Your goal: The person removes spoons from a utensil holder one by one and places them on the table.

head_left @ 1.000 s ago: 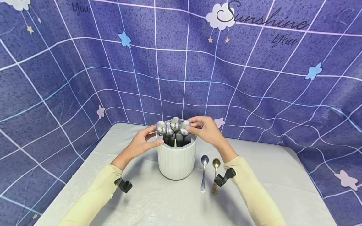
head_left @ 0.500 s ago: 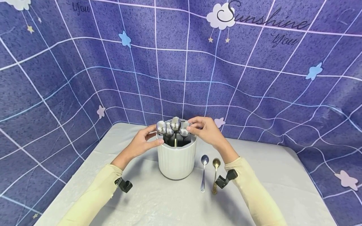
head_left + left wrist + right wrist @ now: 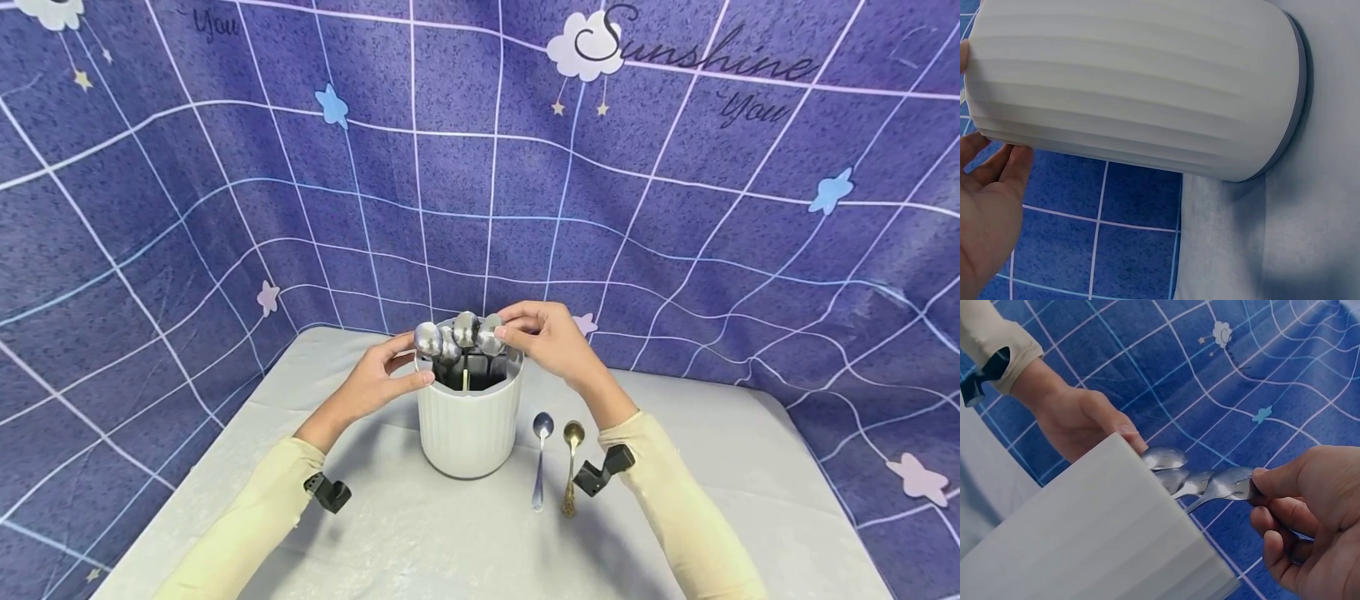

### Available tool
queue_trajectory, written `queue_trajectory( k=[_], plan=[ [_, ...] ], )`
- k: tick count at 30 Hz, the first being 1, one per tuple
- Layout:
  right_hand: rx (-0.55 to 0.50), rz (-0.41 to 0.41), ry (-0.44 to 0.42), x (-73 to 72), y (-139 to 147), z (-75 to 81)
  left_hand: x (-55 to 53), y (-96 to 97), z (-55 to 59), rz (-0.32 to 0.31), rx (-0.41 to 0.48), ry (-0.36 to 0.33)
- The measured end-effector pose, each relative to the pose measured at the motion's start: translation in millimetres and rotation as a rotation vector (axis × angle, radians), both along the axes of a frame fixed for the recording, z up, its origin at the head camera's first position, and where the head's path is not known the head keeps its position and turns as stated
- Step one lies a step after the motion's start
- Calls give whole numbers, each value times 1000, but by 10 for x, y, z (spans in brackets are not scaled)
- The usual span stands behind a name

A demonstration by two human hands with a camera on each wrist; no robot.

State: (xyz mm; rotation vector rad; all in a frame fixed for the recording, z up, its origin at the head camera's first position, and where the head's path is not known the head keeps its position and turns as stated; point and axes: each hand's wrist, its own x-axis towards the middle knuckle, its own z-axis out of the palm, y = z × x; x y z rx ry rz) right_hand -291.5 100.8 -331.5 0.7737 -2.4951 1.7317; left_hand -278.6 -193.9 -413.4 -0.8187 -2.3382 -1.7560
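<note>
A white ribbed utensil holder [image 3: 468, 433] stands on the table with several metal spoons in it, bowls up. My left hand [image 3: 378, 375] grips its left side near the rim, the thumb at the front edge. In the left wrist view, the fingertips [image 3: 1017, 164] press on the ribbed wall. My right hand [image 3: 551, 337] pinches the bowl of the rightmost spoon [image 3: 490, 335] between thumb and fingers. The right wrist view shows this spoon [image 3: 1230, 482] with its bowl tip at the thumb and its handle running down into the holder, where the lower part is hidden.
Right of the holder, a silver spoon [image 3: 540, 458] and a gold-toned spoon [image 3: 572, 467] lie side by side on the pale tablecloth [image 3: 420, 542]. A blue-purple gridded curtain [image 3: 465, 167] hangs close behind the holder and along both sides.
My right hand has risen slightly with the rightmost spoon, whose bowl now stands a little higher. The left hand and holder have stayed in place.
</note>
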Motion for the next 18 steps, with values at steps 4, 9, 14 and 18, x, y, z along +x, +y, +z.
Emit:
queue_trajectory(
  k=[4, 9, 14, 18],
  plan=[
    [11, -8, 32, 12, 1, 96, 2, 0, 3, 2, -2, -2],
    [21, -8, 67, 14, -11, 222, -6, -13, -3, 0, -8, 4],
    [29, 1, 95, 26, -24, 372, -9, -14, -6, 1, -7, -4],
    [27, 9, 112, 35, -19, 493, -9, -4, 4, -2, -8, -4]
  ],
)
